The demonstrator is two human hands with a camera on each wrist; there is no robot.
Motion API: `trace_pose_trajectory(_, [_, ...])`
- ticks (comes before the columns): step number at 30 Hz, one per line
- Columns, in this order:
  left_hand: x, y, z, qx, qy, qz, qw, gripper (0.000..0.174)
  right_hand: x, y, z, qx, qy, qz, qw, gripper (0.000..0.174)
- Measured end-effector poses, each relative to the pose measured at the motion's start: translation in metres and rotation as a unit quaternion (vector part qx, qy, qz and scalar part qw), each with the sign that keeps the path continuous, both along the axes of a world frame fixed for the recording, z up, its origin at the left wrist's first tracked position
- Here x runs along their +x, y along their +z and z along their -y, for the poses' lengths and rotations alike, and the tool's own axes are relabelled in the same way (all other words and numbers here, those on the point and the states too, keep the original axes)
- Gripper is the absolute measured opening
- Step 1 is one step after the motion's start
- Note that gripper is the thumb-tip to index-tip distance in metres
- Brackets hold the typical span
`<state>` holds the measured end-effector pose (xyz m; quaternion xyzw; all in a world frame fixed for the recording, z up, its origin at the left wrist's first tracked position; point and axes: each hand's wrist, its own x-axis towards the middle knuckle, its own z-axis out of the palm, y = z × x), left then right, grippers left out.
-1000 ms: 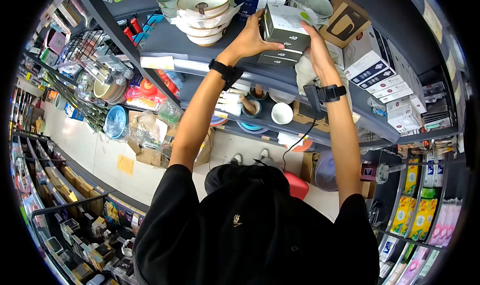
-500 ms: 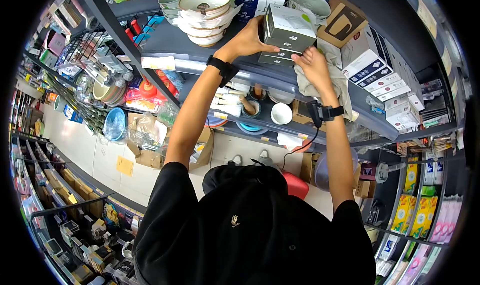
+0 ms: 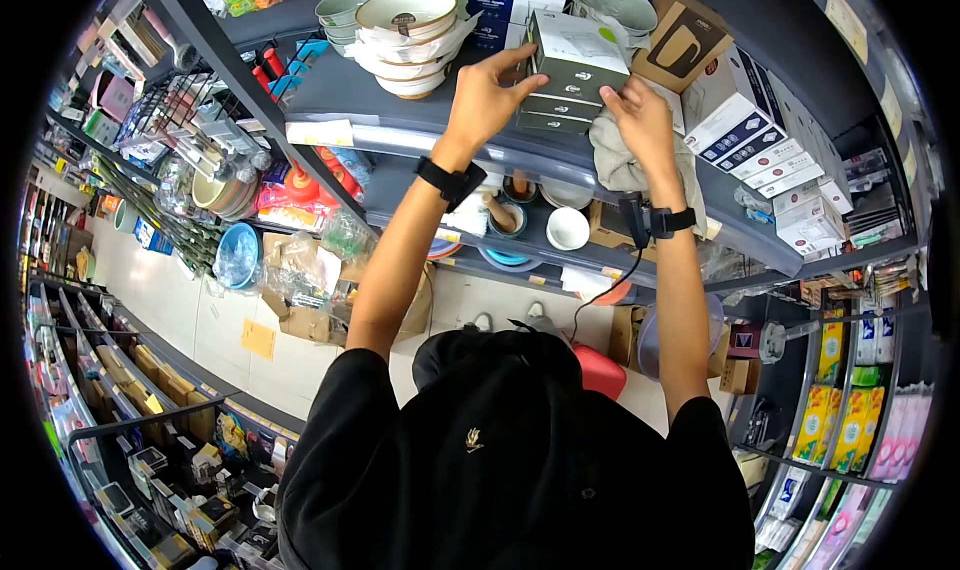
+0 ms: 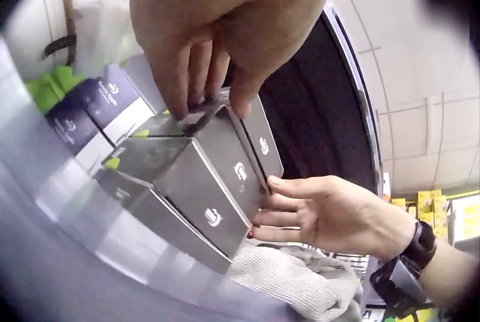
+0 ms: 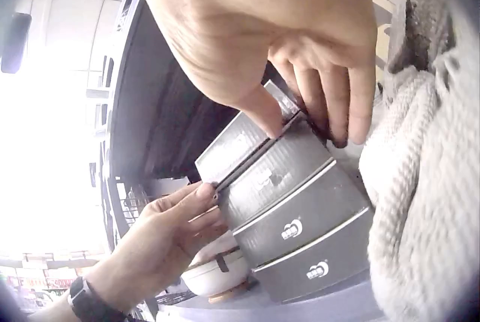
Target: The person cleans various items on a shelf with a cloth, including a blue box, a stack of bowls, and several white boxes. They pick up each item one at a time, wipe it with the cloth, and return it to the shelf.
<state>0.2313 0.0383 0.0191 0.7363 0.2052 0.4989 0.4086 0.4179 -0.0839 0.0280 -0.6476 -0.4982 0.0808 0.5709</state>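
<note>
A stack of dark grey boxes with white logos stands at the shelf's front edge. Its top box (image 3: 585, 38) sits close over the boxes (image 3: 560, 107) beneath, roughly lined up with them. My left hand (image 3: 484, 100) grips the top box's left front corner, thumb at the front and fingers along the side. At the opposite corner, my right hand (image 3: 645, 122) has its thumb on the front edge and fingers down the right side. In the right wrist view, a narrow dark seam shows below the top box (image 5: 231, 143). A grey knitted cloth (image 3: 622, 152) lies beside the stack.
Stacked cream bowls (image 3: 405, 25) stand left of the boxes, blue boxes (image 3: 500, 15) behind. A brown carton (image 3: 683, 40) and white boxes (image 3: 735, 110) are on the right. The lower shelf holds a white bowl (image 3: 567, 228). A red stool (image 3: 600, 372) stands below.
My right hand has come down from the top box's upper right side to its front right corner. The left fingers have shifted on the left side, and the left thumb sits higher.
</note>
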Motion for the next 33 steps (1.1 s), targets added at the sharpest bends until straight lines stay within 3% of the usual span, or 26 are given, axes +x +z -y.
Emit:
trace_pose_trajectory(5, [0.010, -0.008, 0.006, -0.041, -0.016, 0.048, 0.998, 0.040, -0.005, -0.002, 0.001, -0.008, -0.062, 0.078, 0.995, 0.027])
trace_pose_trajectory(8, [0.015, -0.014, 0.002, -0.112, -0.039, 0.135, 0.984, 0.036, -0.006, 0.000, 0.003, -0.034, -0.104, 0.123, 0.986, 0.030])
trace_pose_trajectory(14, [0.023, -0.018, 0.007, -0.076, -0.023, 0.131, 0.988, 0.036, -0.013, 0.004, 0.005, -0.042, -0.110, 0.122, 0.985, 0.034])
trace_pose_trajectory(16, [0.018, -0.018, 0.007, -0.096, -0.026, 0.133, 0.986, 0.042, -0.017, 0.014, 0.006, -0.124, -0.101, 0.080, 0.984, 0.041])
trace_pose_trajectory(17, [0.016, -0.020, 0.012, -0.029, 0.032, 0.101, 0.994, 0.048, -0.015, 0.019, 0.017, -0.119, -0.112, 0.073, 0.984, 0.041])
trace_pose_trajectory(19, [0.007, -0.020, 0.027, 0.008, 0.099, 0.057, 0.993, 0.044, -0.024, 0.025, 0.044, -0.004, -0.147, 0.246, 0.958, 0.057])
trace_pose_trajectory(20, [0.003, -0.016, 0.039, 0.003, 0.084, 0.057, 0.995, 0.040, -0.019, 0.028, 0.062, -0.002, -0.156, 0.241, 0.958, 0.057])
trace_pose_trajectory(22, [-0.014, -0.018, 0.075, -0.018, 0.065, 0.075, 0.995, 0.025, -0.016, 0.032, 0.094, -0.185, -0.187, 0.341, 0.903, 0.084])
trace_pose_trajectory(23, [-0.008, -0.026, 0.102, -0.010, 0.025, 0.021, 0.999, 0.023, -0.008, 0.024, 0.098, -0.188, -0.197, 0.327, 0.905, 0.084])
trace_pose_trajectory(25, [0.002, -0.022, 0.118, -0.047, -0.006, -0.017, 0.999, 0.026, -0.002, 0.006, 0.091, -0.371, -0.126, 0.247, 0.886, 0.092])
trace_pose_trajectory(27, [0.028, -0.031, 0.129, 0.027, -0.021, -0.044, 0.998, 0.033, 0.009, -0.009, 0.094, -0.340, -0.158, 0.272, 0.886, 0.086])
trace_pose_trajectory(30, [0.062, -0.030, 0.139, 0.011, -0.042, -0.056, 0.997, 0.037, 0.039, -0.021, 0.104, -0.208, -0.072, 0.138, 0.966, 0.069])
trace_pose_trajectory(31, [0.069, -0.024, 0.143, 0.018, -0.035, -0.067, 0.997, 0.035, 0.042, -0.020, 0.113, -0.205, -0.075, 0.132, 0.967, 0.069])
trace_pose_trajectory(33, [0.079, -0.008, 0.146, 0.005, -0.052, -0.049, 0.997, 0.032, 0.051, -0.015, 0.129, -0.075, -0.106, 0.006, 0.992, 0.065])
